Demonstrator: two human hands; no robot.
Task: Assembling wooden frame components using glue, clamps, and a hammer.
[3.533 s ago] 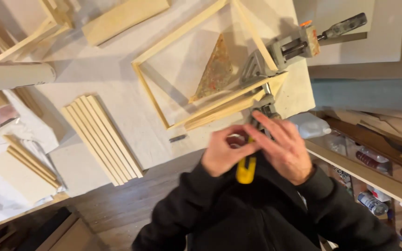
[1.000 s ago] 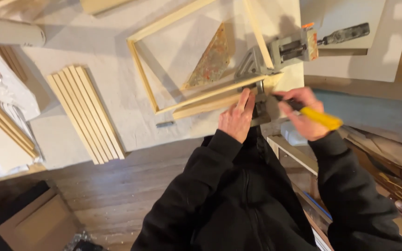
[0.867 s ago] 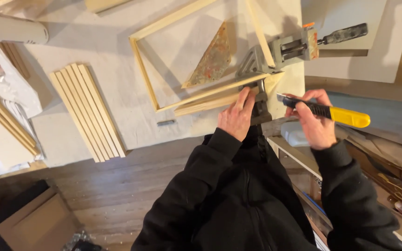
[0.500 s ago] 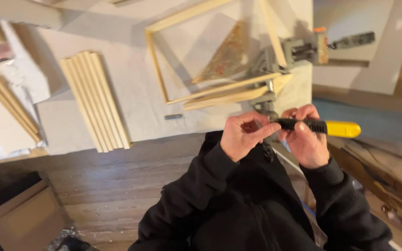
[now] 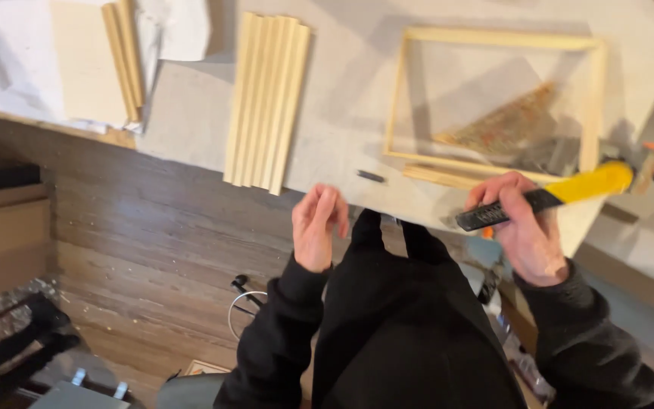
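My right hand (image 5: 518, 229) grips a tool with a black body and a yellow end (image 5: 546, 198), held level just in front of the table's near edge. My left hand (image 5: 317, 225) hangs free beside it, fingers loosely curled, holding nothing. Behind the tool a light wooden frame (image 5: 493, 98) lies flat on the pale table (image 5: 342, 136), with a triangular speckled piece (image 5: 505, 129) inside it. A metal corner clamp (image 5: 630, 155) sits at the frame's near right corner, partly hidden by the tool.
A row of wooden strips (image 5: 266, 98) lies left of the frame, and a small dark bit (image 5: 370, 176) rests near the table edge. More strips (image 5: 123, 57) and white paper (image 5: 175, 26) lie far left. Wooden floor (image 5: 138, 235) is below.
My hands have come apart: the left has let go and dropped to the left, while the right keeps the tool. The view has swung so the table fills the top.
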